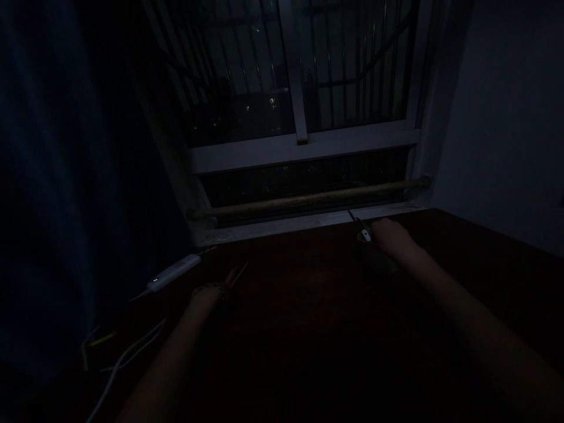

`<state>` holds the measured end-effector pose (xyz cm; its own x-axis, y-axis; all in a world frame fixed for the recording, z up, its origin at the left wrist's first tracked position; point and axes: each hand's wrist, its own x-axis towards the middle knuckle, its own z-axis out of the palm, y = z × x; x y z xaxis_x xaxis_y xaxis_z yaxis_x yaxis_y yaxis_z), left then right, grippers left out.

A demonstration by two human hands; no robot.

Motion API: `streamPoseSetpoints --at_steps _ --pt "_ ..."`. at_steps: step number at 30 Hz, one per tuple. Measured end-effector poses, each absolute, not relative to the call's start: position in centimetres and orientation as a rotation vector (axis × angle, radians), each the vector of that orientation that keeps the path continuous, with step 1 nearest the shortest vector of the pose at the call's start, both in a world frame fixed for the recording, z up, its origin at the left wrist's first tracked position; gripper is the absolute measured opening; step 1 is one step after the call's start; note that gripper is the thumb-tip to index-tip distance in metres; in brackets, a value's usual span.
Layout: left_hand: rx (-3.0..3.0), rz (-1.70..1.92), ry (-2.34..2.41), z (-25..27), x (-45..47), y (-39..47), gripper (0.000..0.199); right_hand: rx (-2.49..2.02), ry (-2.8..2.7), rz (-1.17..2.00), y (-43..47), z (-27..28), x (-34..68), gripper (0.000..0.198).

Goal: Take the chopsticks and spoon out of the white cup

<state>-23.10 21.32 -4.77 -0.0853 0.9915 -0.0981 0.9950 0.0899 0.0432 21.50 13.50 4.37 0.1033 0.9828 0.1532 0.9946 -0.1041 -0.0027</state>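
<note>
The scene is very dark. My right hand [390, 235] reaches forward over a dark wooden table [308, 329] and closes around a small dark tool with a white part [363, 235], near the window sill. My left hand [211, 292] lies lower left on the table; its fingers are lost in shadow, and thin stick-like things [235, 275] show at its tip. Whether it grips them I cannot tell.
A barred window [304, 76] with a white frame and a rusty horizontal rod [308, 201] runs along the table's far edge. A white power adapter [174, 273] with a lit dot and white cables [123, 358] lie at the left. A pale wall stands at the right.
</note>
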Motion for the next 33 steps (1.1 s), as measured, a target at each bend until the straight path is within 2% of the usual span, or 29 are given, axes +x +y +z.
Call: streamPoseSetpoints --at_steps 3,6,8,10,12,14,18,22,27,33 --pt "1.946 -0.315 2.187 -4.1 -22.6 21.8 0.066 -2.094 -2.165 -0.124 12.9 5.0 20.5 0.028" --pt "2.031 -0.294 2.124 -2.6 -20.6 21.4 0.055 -1.926 -2.323 -0.051 12.1 5.5 19.1 0.025" --pt "2.173 -0.024 1.972 -1.5 -17.9 20.3 0.057 -1.776 -2.444 0.021 11.5 5.7 18.1 0.022" --pt "2.081 0.471 1.668 -0.9 -14.4 18.4 0.070 -1.610 -2.533 0.119 10.8 5.7 17.2 0.019" --pt "1.857 0.737 1.177 -0.9 -10.8 16.4 0.067 -1.462 -2.589 0.205 10.1 5.4 16.3 0.016" --pt "1.606 0.921 0.917 -1.4 -7.7 14.5 0.062 -1.332 -2.622 0.235 9.4 5.2 15.4 0.012" --pt "1.409 1.153 0.998 -2.2 -4.9 12.4 0.050 -1.238 -2.683 0.317 8.2 5.0 14.0 0.008" --pt "1.453 1.197 1.097 -1.9 -5.1 11.8 0.043 -1.157 -2.721 0.398 7.5 5.1 13.4 0.008" --pt "1.547 1.215 1.056 -0.8 -5.5 11.2 0.044 -1.124 -2.717 0.398 7.0 5.5 13.5 0.007" --pt "1.476 1.399 0.951 2.2 -6.2 10.1 0.040 -1.034 -2.719 0.457 6.2 6.1 13.7 0.009"
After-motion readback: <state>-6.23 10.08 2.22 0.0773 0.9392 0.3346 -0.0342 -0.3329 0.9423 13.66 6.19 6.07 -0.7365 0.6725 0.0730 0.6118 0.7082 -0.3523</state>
